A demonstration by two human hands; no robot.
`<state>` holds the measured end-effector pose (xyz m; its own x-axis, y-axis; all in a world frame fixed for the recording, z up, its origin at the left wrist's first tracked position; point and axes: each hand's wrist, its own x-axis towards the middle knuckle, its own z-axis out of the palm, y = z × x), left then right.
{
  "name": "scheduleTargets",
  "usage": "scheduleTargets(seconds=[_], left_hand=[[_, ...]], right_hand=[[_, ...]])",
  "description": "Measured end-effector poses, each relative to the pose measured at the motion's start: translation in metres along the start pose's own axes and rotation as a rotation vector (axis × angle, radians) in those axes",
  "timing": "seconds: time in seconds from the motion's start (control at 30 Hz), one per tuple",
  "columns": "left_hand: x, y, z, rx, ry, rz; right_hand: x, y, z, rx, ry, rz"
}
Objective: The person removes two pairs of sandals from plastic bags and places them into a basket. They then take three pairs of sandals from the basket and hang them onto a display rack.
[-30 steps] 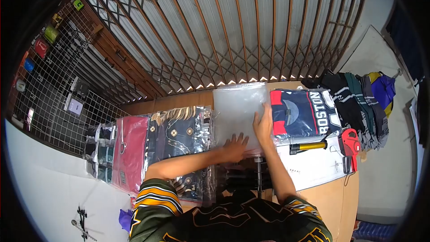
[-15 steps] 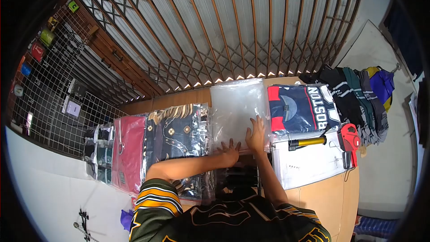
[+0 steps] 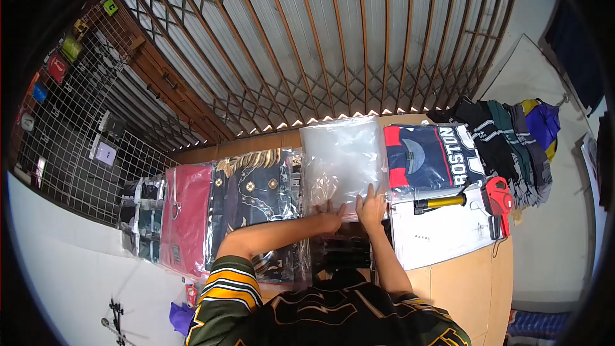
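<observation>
A stack of clear plastic bags lies flat on the table in front of me. My left hand reaches across to the near left edge of the bags, with its fingertips on the plastic and apart; part of the fingers is hard to make out. Beside it, my right hand rests on the near right corner of the bags, its fingers stretched forward and spread. Below both hands, dark items sit in shadow, and I cannot tell what they are.
To the left lie bagged dark patterned garments and a bagged red garment. On the right are a bagged Boston shirt, white sheets, a yellow-and-black tool, a red tape dispenser and piled clothes. A folding gate stands behind.
Both hands have drawn slightly toward me, to the near edge of the plastic bags. My left fingers are less widely spread than before.
</observation>
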<state>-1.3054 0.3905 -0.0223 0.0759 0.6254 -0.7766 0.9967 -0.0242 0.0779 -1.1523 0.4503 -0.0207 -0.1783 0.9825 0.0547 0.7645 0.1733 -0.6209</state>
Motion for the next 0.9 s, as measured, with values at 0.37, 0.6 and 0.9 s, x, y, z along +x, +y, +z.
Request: scheduleTargets(seconds=[0.37,0.6,0.9], left_hand=[[-0.171,0.037,-0.036,-0.109,0.39,0.415],[-0.325,0.033,0.035,-0.491,0.487,1.002],[-0.373,-0.01,0.246,-0.77,0.296,0.818]], right_hand=[[-0.1,-0.018,-0.018,0.187,0.186,-0.222],[-0.258,0.006,0.004,0.314,0.057,-0.017],[-0.477,0.02,0.037,0.294,-0.022,0.341]])
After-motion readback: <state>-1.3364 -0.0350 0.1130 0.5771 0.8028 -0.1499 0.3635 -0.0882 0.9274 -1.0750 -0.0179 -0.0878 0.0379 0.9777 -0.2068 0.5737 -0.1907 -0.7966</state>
